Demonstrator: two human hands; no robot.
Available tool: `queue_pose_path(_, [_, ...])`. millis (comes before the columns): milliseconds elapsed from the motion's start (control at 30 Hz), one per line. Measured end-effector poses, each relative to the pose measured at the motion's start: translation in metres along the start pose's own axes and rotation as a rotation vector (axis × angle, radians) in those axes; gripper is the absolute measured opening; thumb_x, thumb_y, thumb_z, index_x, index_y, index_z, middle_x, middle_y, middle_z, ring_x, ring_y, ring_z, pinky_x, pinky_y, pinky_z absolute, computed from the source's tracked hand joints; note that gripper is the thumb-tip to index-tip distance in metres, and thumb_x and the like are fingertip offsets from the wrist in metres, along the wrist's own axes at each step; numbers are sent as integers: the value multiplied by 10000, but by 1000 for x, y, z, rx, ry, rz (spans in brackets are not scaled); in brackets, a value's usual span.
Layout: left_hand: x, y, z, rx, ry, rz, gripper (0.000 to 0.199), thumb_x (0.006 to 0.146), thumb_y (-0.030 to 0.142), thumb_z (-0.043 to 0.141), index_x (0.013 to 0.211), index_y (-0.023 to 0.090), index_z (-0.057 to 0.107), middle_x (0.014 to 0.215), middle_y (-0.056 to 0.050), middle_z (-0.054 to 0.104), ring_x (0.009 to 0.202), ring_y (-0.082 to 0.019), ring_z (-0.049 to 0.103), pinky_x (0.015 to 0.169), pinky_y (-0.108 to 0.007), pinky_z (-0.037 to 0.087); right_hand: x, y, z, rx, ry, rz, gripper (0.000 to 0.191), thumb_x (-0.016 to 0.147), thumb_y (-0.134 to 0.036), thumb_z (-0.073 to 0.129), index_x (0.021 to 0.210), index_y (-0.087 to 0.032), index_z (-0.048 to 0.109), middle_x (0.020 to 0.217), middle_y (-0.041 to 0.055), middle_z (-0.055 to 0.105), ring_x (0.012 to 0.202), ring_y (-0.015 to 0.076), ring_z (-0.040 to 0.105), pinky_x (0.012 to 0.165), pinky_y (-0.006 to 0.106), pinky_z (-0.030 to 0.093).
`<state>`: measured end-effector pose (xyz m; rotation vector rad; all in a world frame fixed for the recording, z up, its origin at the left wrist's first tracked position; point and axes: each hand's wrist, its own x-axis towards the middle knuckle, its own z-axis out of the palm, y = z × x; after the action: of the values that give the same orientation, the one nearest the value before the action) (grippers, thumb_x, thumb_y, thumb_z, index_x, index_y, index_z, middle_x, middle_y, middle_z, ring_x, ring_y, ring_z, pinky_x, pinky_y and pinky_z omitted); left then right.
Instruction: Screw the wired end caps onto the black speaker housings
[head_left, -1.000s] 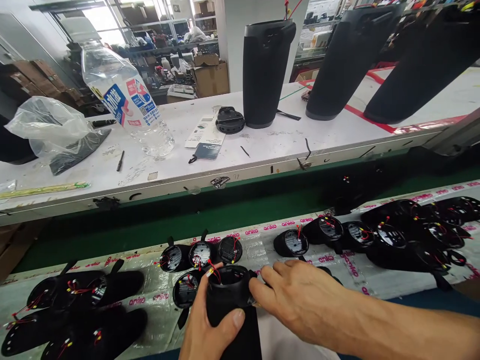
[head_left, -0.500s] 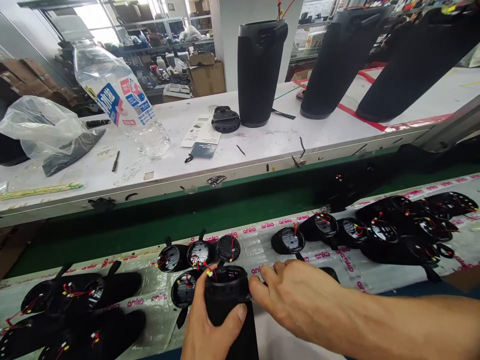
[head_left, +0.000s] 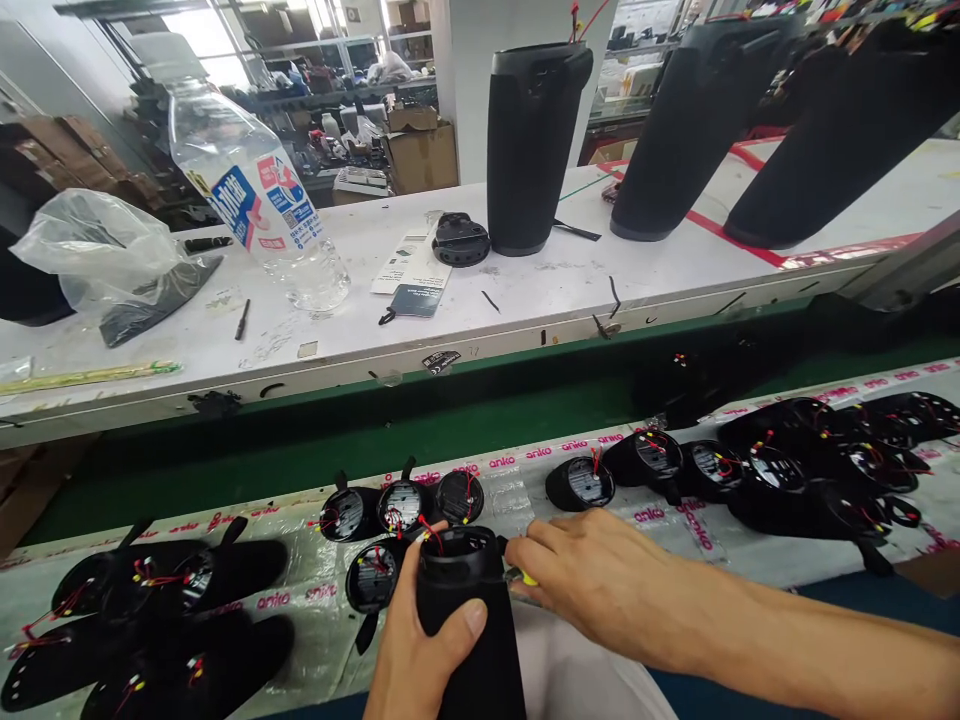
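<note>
A black fabric-covered cylinder (head_left: pixel 480 640) stands nearly upright at the bottom centre, its open top showing red wires. My left hand (head_left: pixel 424 640) is wrapped round its left side, the thumb lying across the front below the rim. At the rim's right edge is my right hand (head_left: pixel 577 565), its fingers curled round a small tool with a yellow part (head_left: pixel 527 578); the tool's tip is close to the cylinder, and whether it touches cannot be made out.
More black cylinders with red wires lie on the wrapped lower surface (head_left: pixel 315 620) left and right. On the white bench (head_left: pixel 360 350) stand a plastic bottle (head_left: pixel 262 200), a plastic bag (head_left: pixel 97 245), a round black part (head_left: pixel 460 240) and upright cylinders (head_left: pixel 534 150).
My right hand has shifted slightly, and the yellow part of the tool now shows below its fingers. The view has moved a little, and the held cylinder stands slightly further right.
</note>
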<state>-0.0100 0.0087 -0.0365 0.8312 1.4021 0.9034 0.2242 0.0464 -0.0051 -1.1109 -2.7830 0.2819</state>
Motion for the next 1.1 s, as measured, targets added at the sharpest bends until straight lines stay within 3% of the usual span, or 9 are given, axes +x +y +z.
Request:
queue_pose_path(267, [-1,-7,-5,65,30,-14,924,686,615,898,1446,210,562,1486,-162,728,1392,-431,641,1251,-547,367,6,-4,4,-55,-32,-131,249,943,-115,789,1041,-216,583,875,-9,660,661,199,585,510,399,209])
queue_pose_path(567, [-1,-6,-3,65,39,26,864,681,587,896,1410,218,615,1398,-131,780,1368,-418,666,1235,-510,400,8,-2,3,-47,-45,-130,139,1051,-232,712,1064,-215,575,862,-5,674,651,209,601,515,398,234])
queue_pose_path(767, [-4,-6,-5,120,17,18,870,728,586,858,1444,212,538,1460,-167,739,1368,-423,661,1231,-562,392,7,-5,1,-104,-94,-175,238,920,-85,711,1071,-212,578,876,9,660,660,203,582,491,394,197])
queue_pose_path(900, [-8,0,0,202,80,22,790,725,524,801,1415,216,570,1436,-152,752,1387,-412,648,1237,-558,393,6,-7,1,-155,-94,-189,312,811,-23,672,1053,-200,585,872,20,643,631,199,548,466,411,153])
queue_pose_path(1100, [-11,10,10,299,205,34,795,697,490,754,1415,174,620,1471,-165,736,1447,-397,614,1251,-526,399,2,-19,6,-235,-78,-144,314,801,-61,698,1068,-187,593,857,36,620,649,213,546,461,409,171])
